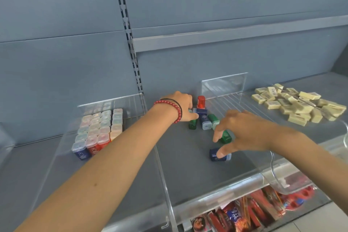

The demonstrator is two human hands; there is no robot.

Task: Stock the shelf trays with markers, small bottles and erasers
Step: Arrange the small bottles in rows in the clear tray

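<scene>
1. Head view shows an upright red plastic bottle [201, 101] at the back of the clear acrylic middle tray [163, 167]; every place below is told from it.
2. Just in front of it and to its left, the left hand [180, 107], wearing a red bead bracelet [176, 112], curls its fingers over a dark-blue bottle with a pale cap [200, 111]. It seems to pinch the bottle against the thumb, probably to stand it up beside the red one.
3. Nearer the viewer and to the right, the right hand [243, 132] holds nothing. Its fingers are spread wide, the thumb tip touches a lying dark-blue bottle [213, 155], and the forefinger sits beside a toppled green plastic bottle [225, 137], likely to gather both at once.
4. Far left, packed rows of capped bottles [94, 133] stand caps up so they fit tightly, which is the pattern to copy.
5. Far right, pale yellow block erasers [297, 107] lie heaped loosely, not yet ordered.
</scene>
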